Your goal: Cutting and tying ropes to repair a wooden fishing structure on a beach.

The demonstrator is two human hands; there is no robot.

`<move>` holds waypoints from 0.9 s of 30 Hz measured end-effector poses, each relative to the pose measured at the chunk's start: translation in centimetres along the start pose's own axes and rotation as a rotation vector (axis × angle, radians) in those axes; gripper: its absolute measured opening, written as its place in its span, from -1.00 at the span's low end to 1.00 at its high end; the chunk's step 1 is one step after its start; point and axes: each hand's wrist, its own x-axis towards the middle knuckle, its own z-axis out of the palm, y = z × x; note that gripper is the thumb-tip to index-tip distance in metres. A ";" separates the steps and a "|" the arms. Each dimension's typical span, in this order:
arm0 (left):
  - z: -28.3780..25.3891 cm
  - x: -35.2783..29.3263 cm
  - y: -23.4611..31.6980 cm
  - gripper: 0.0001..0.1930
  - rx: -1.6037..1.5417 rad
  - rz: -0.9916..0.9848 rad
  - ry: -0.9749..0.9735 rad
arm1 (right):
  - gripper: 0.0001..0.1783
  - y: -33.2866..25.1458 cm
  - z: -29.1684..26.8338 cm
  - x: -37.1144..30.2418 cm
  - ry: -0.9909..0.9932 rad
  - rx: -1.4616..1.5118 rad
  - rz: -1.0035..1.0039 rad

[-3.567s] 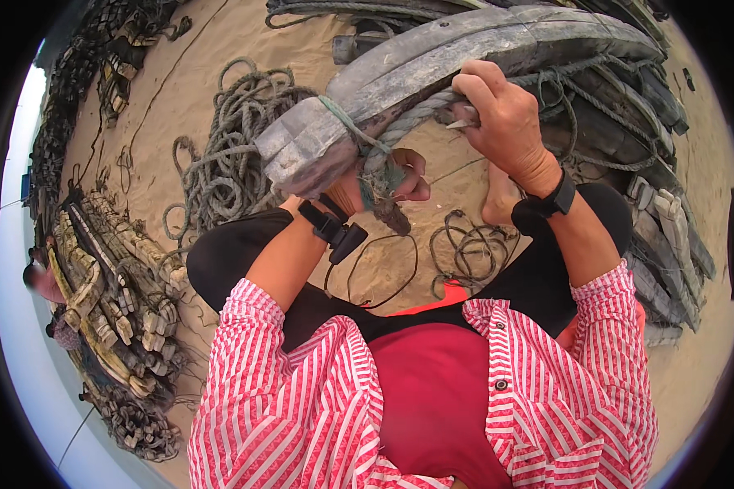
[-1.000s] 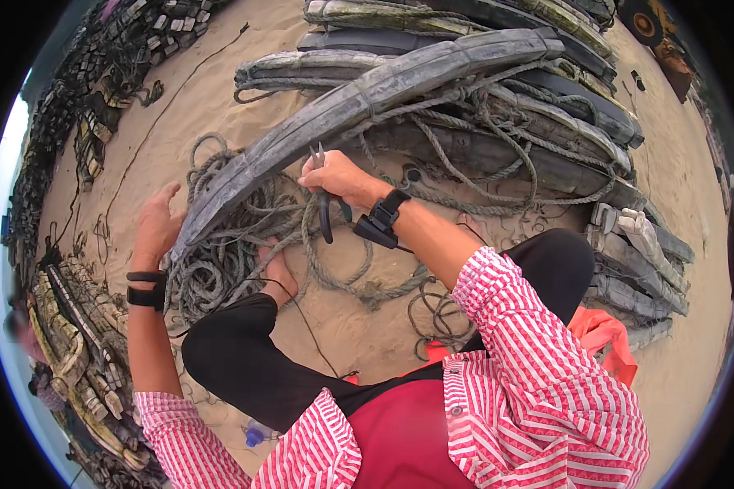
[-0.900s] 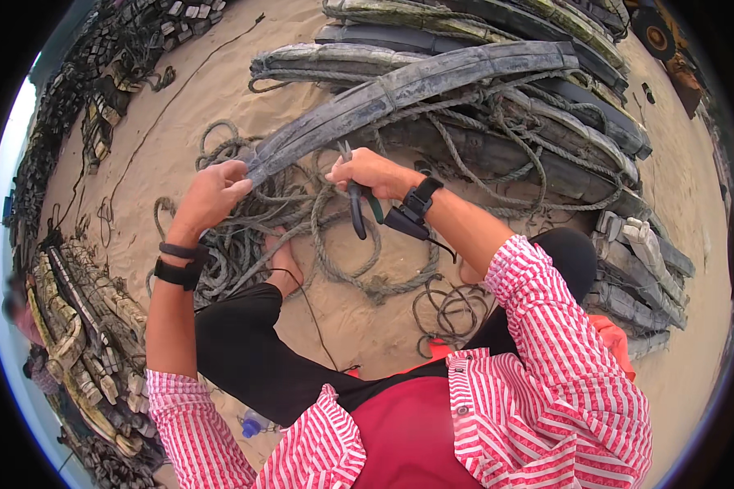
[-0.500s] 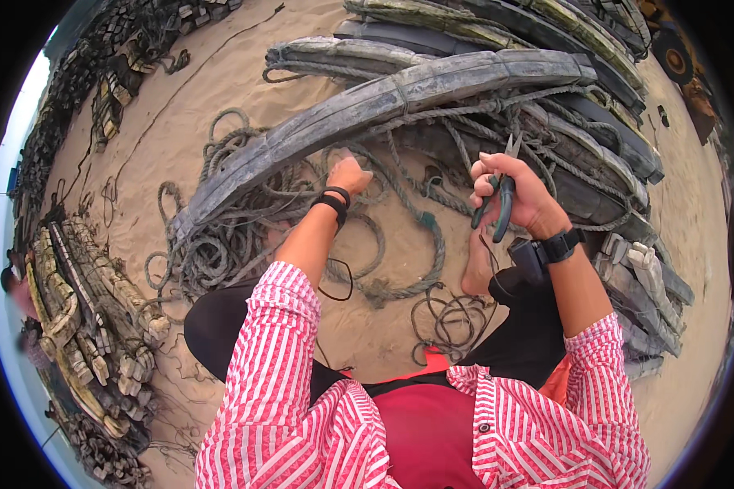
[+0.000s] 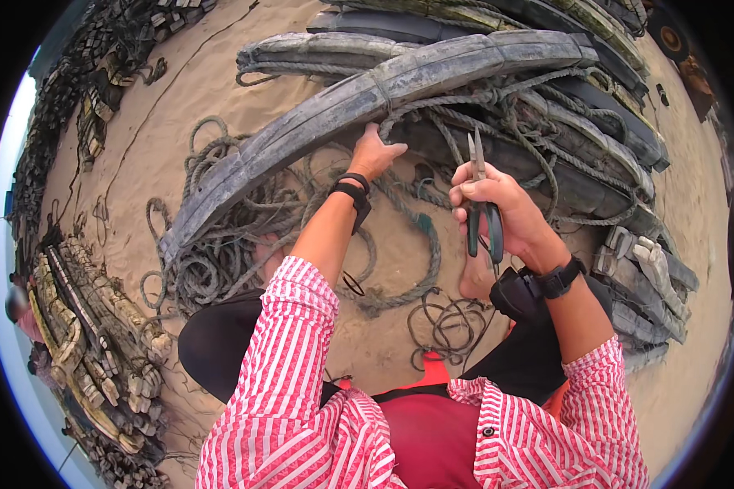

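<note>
My left hand [image 5: 373, 155] reaches up to the lower edge of a long, curved grey float beam [image 5: 334, 102]. Its thumb is spread away from the fingers, whose tips are partly hidden at the beam's edge. Just beside them a grey rope [image 5: 420, 104] runs along the beam. In my right hand [image 5: 501, 200] is a scissor-like hand tool [image 5: 475, 155] with pointed metal blades and dark green handles. The blades point upward and stand slightly apart. Its handles lie against my palm and fingers, below the rope bundle.
Tangled rope coils [image 5: 208, 273] lie under the beam's left end. A thin dark cord [image 5: 448, 326] is looped on the sand near my bare foot [image 5: 475, 277]. More beams [image 5: 575, 130] are stacked behind. Weathered float bundles [image 5: 94, 334] lie left, with people beyond them; others [image 5: 644, 281] lie right.
My left hand has moved up and right from above the rope coils to the beam's edge, its thumb now spread. My right hand has shifted slightly left, turning the tool more upright.
</note>
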 end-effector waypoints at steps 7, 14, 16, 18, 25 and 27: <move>-7.2 -2.2 5.8 -0.68 -0.288 -0.074 -0.282 | -0.28 0.0 -0.4 -0.2 0.001 0.026 0.105; -21.6 -10.6 5.3 -0.71 -0.511 -0.263 -0.468 | -0.19 -1.0 1.4 -1.5 -0.022 -0.191 -0.099; -22.4 -13.1 3.4 -0.72 -0.484 -0.275 -0.418 | -0.21 -0.6 2.2 -1.6 -0.044 -0.190 -0.094; -22.3 -15.2 1.9 -0.72 -0.557 -0.264 -0.413 | -0.21 0.0 3.1 -1.7 -0.110 -0.238 -0.108; -16.7 -19.7 2.4 -0.47 -0.706 -0.334 -0.483 | -0.12 2.1 4.4 1.4 -0.069 -0.531 0.106; -14.3 -20.4 1.7 -0.25 -0.806 -0.514 -0.512 | -0.17 3.2 3.6 2.3 -0.031 -0.595 0.154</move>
